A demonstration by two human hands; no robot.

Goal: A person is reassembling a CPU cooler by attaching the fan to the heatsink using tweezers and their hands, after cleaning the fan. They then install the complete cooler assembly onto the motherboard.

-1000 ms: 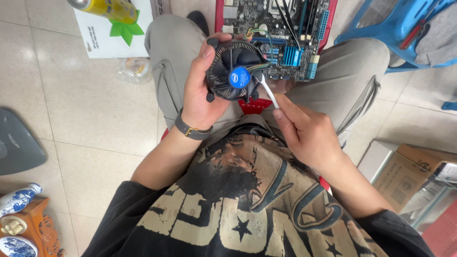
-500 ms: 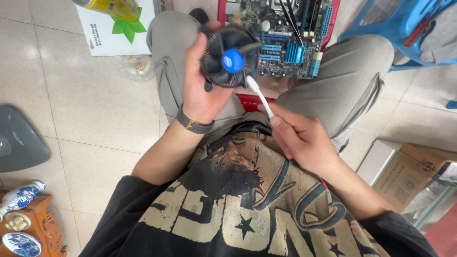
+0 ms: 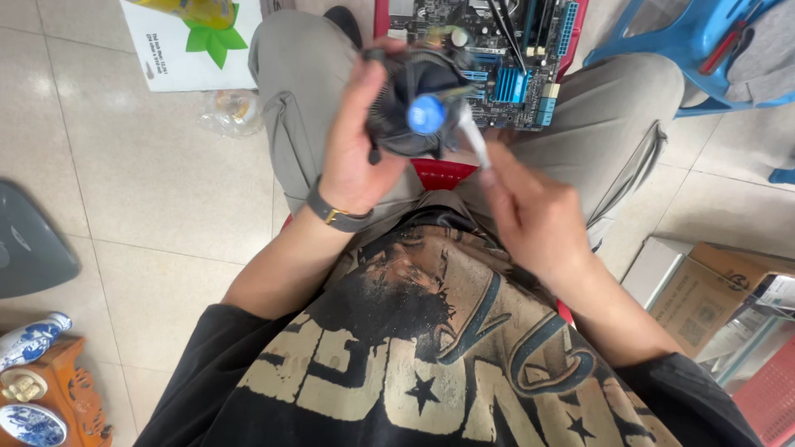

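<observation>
You are seated, looking down at your lap, with a tiled floor around you. Your left hand is raised above your knees and is wrapped around a round black cooler fan with a blue centre disc, fingers curled over its far rim and thumb along the near side. A dark wristband sits on that wrist. Your right hand is just beside it, its fingers pinched around a thin white tool, blurred, whose upper end meets the fan's right edge; what kind of tool it is cannot be told.

Beyond the fan, a circuit board with blue and black parts lies across a red surface between your knees. A blue plastic chair stands at the upper right. At the upper left lies a white paper with a green leaf shape. Cardboard boxes sit at the right, and blue-and-white ceramic pieces at the lower left.
</observation>
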